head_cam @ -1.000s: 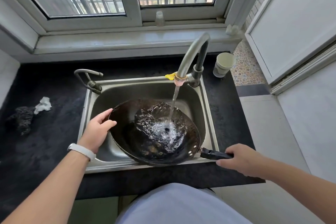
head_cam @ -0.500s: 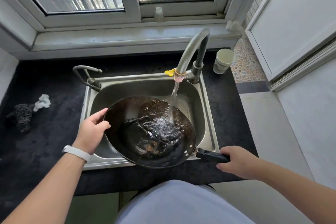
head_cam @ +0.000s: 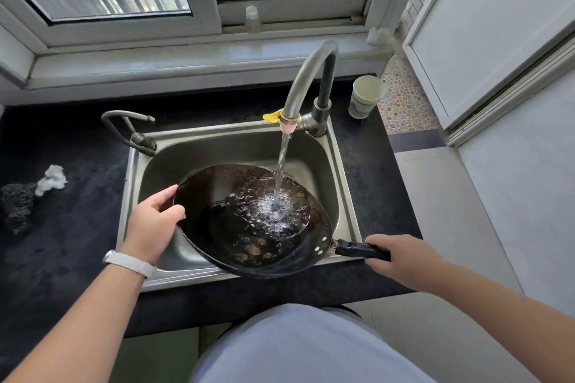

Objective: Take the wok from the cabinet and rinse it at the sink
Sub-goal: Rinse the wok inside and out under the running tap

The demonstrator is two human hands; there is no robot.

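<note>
A dark wok (head_cam: 217, 196) sits tilted in the steel sink (head_cam: 345, 196), its left rim raised. Water runs from the curved tap (head_cam: 306, 84) into the wok and pools on its right side. My left hand (head_cam: 152, 221) holds the wok's left rim, thumb over the edge. My right hand (head_cam: 401, 258) grips the black handle (head_cam: 354, 249) at the sink's front right corner.
A black counter (head_cam: 62, 242) surrounds the sink. On its left lie a dark scouring pad (head_cam: 15, 202) and a white crumpled rag (head_cam: 51, 179). A paper cup (head_cam: 365, 96) stands behind the tap at right. A small second tap (head_cam: 130, 130) stands at the sink's back left.
The wok has tipped, its left rim lifting, so the water has gathered toward the right side. Both hands keep their hold.
</note>
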